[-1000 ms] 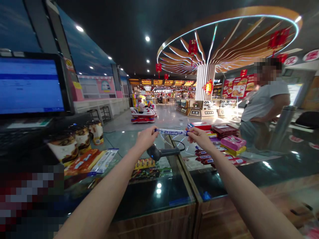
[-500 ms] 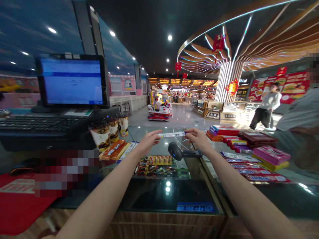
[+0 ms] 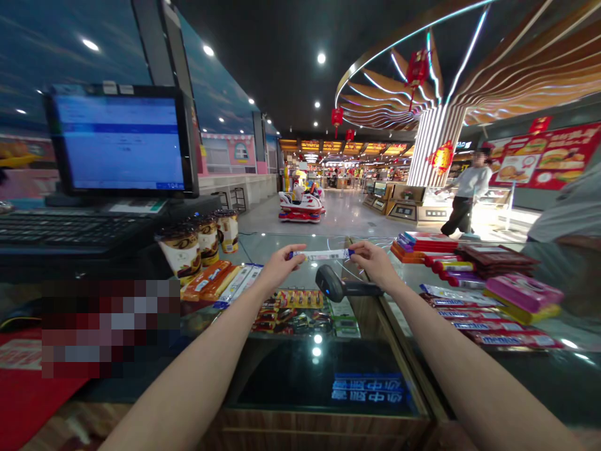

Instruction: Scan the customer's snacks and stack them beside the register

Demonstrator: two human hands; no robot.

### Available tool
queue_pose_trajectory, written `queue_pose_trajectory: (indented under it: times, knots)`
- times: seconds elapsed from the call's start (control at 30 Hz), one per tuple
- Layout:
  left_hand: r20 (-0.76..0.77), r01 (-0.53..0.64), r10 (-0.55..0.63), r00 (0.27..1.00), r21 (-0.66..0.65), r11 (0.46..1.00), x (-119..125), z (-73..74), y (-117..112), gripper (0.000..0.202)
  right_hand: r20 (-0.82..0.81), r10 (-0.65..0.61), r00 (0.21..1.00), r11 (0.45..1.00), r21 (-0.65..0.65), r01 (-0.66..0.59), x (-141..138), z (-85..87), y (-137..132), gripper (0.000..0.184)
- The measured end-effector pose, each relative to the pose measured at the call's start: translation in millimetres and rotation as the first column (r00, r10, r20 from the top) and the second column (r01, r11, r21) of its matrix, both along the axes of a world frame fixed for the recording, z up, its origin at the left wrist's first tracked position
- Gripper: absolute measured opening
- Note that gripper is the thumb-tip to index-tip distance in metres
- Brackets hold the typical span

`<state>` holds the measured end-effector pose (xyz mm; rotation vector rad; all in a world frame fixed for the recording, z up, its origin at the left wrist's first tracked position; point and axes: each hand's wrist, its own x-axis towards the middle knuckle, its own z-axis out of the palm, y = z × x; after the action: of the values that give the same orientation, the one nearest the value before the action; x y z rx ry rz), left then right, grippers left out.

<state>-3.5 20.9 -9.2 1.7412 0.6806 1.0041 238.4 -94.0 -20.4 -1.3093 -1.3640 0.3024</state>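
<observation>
Arms reach forward over the tabletop [image 3: 282, 376], both nearly straight, and they come together in the middle of the view. We see the left hand [image 3: 282, 266] with its fingers bent. Its thumb and fingertips pinch the left end of a stick [image 3: 322, 255], which is thin and wrapped in white and blue. The right hand [image 3: 373, 263] pinches the other end in the same way, with its back turned up. So both hands are closed on the stick, one at each end. The stick lies about level between them, in the air above the tabletop and apart from it.

Just below the stick we see a scanner [image 3: 345, 287] on the glass, with its dark head to the left and its handle running under the right wrist. We cannot tell if the wrist touches it.

To the left of the left arm stand three cups [image 3: 181, 250], and behind them a keyboard [image 3: 70, 228] and a lit monitor [image 3: 119, 141]. To the right of the right arm lie flat bars [image 3: 474, 313] in rows and a pink box [image 3: 523, 291]. Far behind, a person [image 3: 464, 194] walks.
</observation>
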Motion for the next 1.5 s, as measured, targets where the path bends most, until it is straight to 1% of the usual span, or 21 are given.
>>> queue_pose_trajectory:
  times: [0.1, 0.2, 0.27, 0.37, 0.53, 0.6, 0.67, 0.73, 0.8, 0.87, 0.93, 1.0, 1.07, 1.13, 1.37, 1.5]
  knots:
    - [-0.103, -0.087, 0.096, 0.990, 0.090, 0.992, -1, -6.9, 6, 0.041, 0.219, -0.014, 0.976, 0.998, -0.060, 0.028, 2, -6.4, -2, 0.025]
    - [-0.134, -0.148, 0.162, 0.978, 0.113, 0.983, -4, -15.3, 13, 0.037, 0.375, 0.006, 0.927, 0.986, -0.156, 0.057, 2, -9.3, -7, 0.033]
    - [-0.139, -0.188, 0.205, 0.969, 0.123, 0.974, -7, -20.8, 19, 0.037, 0.429, 0.024, 0.903, 0.977, -0.199, 0.069, 2, -10.0, -11, 0.036]
    - [-0.157, -0.253, 0.281, 0.947, 0.175, 0.952, -11, -26.4, 25, 0.035, 0.474, 0.073, 0.877, 0.970, -0.238, 0.048, 5, -10.6, -15, 0.038]
    - [-0.241, -0.307, 0.385, 0.891, 0.305, 0.902, -19, -26.0, 24, 0.026, 0.487, 0.175, 0.856, 0.946, -0.325, -0.009, 10, -9.5, -25, 0.040]
    - [-0.293, -0.308, 0.417, 0.860, 0.353, 0.884, -21, -24.6, 23, 0.024, 0.467, 0.235, 0.852, 0.933, -0.353, -0.064, 10, -7.4, -32, 0.042]
    - [-0.348, -0.291, 0.433, 0.832, 0.389, 0.874, -22, -24.1, 22, 0.026, 0.438, 0.285, 0.853, 0.920, -0.374, -0.115, 8, -4.6, -38, 0.044]
    - [-0.404, -0.257, 0.429, 0.808, 0.413, 0.874, -23, -24.5, 22, 0.031, 0.429, 0.306, 0.850, 0.911, -0.391, -0.131, 5, -1.8, -43, 0.049]
    - [-0.464, -0.212, 0.414, 0.783, 0.427, 0.879, -23, -25.2, 22, 0.033, 0.456, 0.295, 0.840, 0.916, -0.384, -0.114, 1, -0.3, -46, 0.055]
    - [-0.528, -0.183, 0.417, 0.740, 0.439, 0.880, -23, -25.3, 20, 0.031, 0.504, 0.270, 0.821, 0.932, -0.351, -0.091, -2, -0.8, -47, 0.059]
    - [-0.575, -0.173, 0.436, 0.692, 0.454, 0.874, -24, -24.5, 18, 0.031, 0.565, 0.250, 0.787, 0.947, -0.311, -0.077, -4, -3.5, -45, 0.061]
    - [-0.599, -0.170, 0.452, 0.661, 0.467, 0.868, -24, -23.1, 15, 0.031, 0.637, 0.236, 0.734, 0.955, -0.290, -0.055, -6, -7.5, -43, 0.062]
    - [-0.606, -0.161, 0.451, 0.655, 0.471, 0.867, -25, -22.1, 14, 0.032, 0.701, 0.220, 0.678, 0.960, -0.280, -0.022, -7, -11.5, -41, 0.061]
    - [-0.607, -0.156, 0.445, 0.659, 0.468, 0.870, -25, -22.2, 14, 0.032, 0.736, 0.204, 0.645, 0.962, -0.272, 0.007, -9, -14.1, -40, 0.058]
    - [-0.574, -0.160, 0.424, 0.701, 0.452, 0.878, -25, -28.5, 22, 0.031, 0.765, 0.157, 0.625, 0.967, -0.249, 0.062, -15, -14.0, -42, 0.046]
    - [-0.549, -0.169, 0.401, 0.733, 0.425, 0.889, -26, -31.1, 26, 0.031, 0.806, 0.111, 0.582, 0.971, -0.212, 0.108, -20, -11.8, -44, 0.043]
